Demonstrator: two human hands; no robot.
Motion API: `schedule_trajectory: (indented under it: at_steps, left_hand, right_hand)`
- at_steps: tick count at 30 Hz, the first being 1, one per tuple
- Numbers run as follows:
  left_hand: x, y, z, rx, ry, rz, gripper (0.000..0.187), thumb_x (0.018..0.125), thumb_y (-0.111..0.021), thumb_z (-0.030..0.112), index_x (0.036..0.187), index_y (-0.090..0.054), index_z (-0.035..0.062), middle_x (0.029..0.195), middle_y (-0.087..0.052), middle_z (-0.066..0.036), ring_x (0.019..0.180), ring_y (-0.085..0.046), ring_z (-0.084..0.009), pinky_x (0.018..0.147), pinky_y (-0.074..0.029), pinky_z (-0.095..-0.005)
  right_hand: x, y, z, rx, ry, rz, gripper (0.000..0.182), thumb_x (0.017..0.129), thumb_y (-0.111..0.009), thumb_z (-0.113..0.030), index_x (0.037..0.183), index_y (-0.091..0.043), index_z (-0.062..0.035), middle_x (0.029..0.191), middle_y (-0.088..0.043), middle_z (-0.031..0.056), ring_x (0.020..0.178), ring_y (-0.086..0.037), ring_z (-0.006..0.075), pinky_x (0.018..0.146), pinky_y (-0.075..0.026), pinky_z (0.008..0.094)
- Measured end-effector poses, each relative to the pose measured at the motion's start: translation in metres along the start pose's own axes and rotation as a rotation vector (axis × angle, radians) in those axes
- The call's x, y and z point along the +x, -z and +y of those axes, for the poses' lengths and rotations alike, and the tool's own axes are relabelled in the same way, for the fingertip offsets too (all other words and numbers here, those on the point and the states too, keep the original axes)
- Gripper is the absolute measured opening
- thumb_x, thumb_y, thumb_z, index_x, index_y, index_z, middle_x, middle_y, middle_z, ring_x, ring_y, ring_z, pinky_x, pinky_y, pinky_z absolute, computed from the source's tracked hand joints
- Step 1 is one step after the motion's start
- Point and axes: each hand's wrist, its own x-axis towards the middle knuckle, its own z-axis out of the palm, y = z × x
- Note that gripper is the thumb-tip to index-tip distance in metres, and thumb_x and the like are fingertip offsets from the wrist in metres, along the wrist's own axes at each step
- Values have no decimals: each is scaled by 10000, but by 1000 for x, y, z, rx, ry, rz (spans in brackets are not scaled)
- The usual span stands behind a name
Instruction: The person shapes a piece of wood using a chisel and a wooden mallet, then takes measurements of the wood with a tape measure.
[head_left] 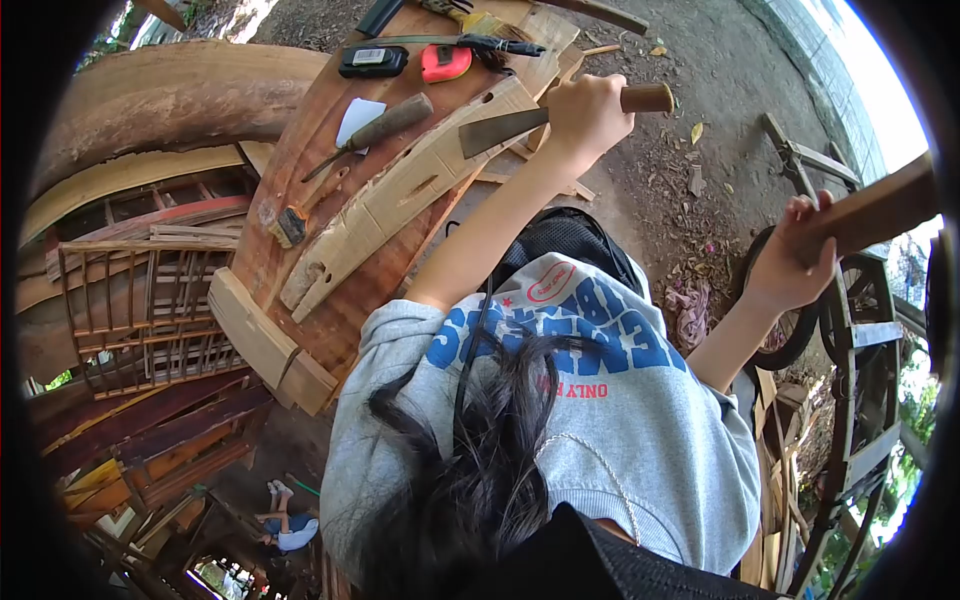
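Note:
My left hand (590, 120) is closed around the wooden handle (648, 98) of a broad-bladed chisel. The flat metal blade (500, 131) points left, over a pale board (385, 205) with pencil lines, holes and a notched end; whether it touches the board is unclear. Out to the right, my right hand (795, 262) grips a thick brown wooden block or mallet (870, 212), whose far end reaches the edge of the view. The pale board lies on a reddish-brown wooden work surface (330, 345).
On the work surface lie a wood-handled tool (395, 122), white paper (360, 122), a red tape measure (445, 63), a black device (373, 61) and a brush (290, 226). A wheel and metal frame (870, 335) stand right. Another person (293, 532) is at lower left.

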Motion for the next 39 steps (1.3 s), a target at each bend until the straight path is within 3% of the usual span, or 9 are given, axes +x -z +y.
schedule_trajectory:
  at_steps: [9, 17, 20, 23, 29, 31, 33, 36, 39]
  left_hand:
    - [12, -5, -3, -12, 66, 49, 131, 639, -694, 208, 699, -641, 105, 563, -611, -100, 530, -634, -262, 489, -504, -367]
    - [8, -14, -3, 46, 76, 97, 84, 666, -668, 216, 700, -651, 141, 534, -597, -89, 508, -621, -272, 460, -480, -376]
    - [9, -12, -3, 48, 89, 122, 93, 655, -677, 214, 703, -646, 141, 542, -602, -86, 514, -625, -269, 465, -484, -375]
    - [2, -14, -25, 65, 99, 55, 126, 643, -697, 177, 688, -618, 91, 555, -606, -102, 489, -623, -260, 423, -476, -357]
    - [-21, 14, -36, 162, 196, 93, 126, 666, -676, 257, 654, -605, 154, 563, -599, -92, 550, -623, -288, 471, -473, -394]
    - [-21, 20, -35, 164, 175, 82, 111, 650, -686, 189, 695, -627, 107, 553, -604, -111, 515, -630, -271, 445, -484, -379]
    - [-25, 24, -42, 182, 203, 95, 122, 643, -690, 193, 714, -634, 111, 555, -605, -111, 510, -627, -277, 445, -483, -379]
    - [-42, 45, -66, 219, 303, 89, 151, 630, -685, 209, 757, -647, 137, 605, -620, -122, 572, -628, -310, 508, -488, -413]
    - [-70, 65, -84, 267, 377, 83, 155, 625, -674, 224, 757, -651, 146, 651, -633, -138, 621, -630, -334, 552, -490, -442]
  right_hand:
    - [52, -6, -58, -123, 134, 181, 485, 752, -548, -183, 1096, -376, 112, 1005, -440, 173, 864, -440, 256, 782, -390, 367]
    - [78, -2, -41, -210, 350, 441, 387, 859, -518, -397, 859, -412, -24, 789, -458, 85, 674, -495, 170, 616, -470, 294]
    - [8, 3, 38, -607, -280, 5, 364, 914, -481, -382, 1027, -533, -39, 791, -566, 69, 594, -541, 141, 522, -439, 269]
    - [-48, -24, 52, -637, -800, -197, 593, 901, -523, -365, 1411, -294, -170, 781, -553, 43, 593, -522, 80, 491, -389, 210]
    - [0, -4, 35, -278, -77, 375, 580, 907, -542, -295, 1352, -171, -270, 769, -515, 48, 571, -523, 119, 497, -456, 237]
    - [-45, -52, 59, -200, -139, 458, 625, 901, -554, -277, 1389, -162, -267, 770, -517, 44, 562, -516, 115, 513, -449, 246]
    - [-88, -41, 67, -485, -820, -305, 685, 889, -572, -282, 1423, -143, -268, 779, -534, 50, 544, -510, 106, 488, -447, 246]
    - [-78, -33, 60, -675, -651, -327, 705, 887, -575, -276, 1437, -133, -287, 790, -554, 64, 521, -504, 98, 461, -448, 243]
    - [-40, -41, 40, -426, -345, 55, 664, 888, -566, -298, 1401, -145, -279, 762, -529, 72, 543, -519, 101, 468, -466, 232]
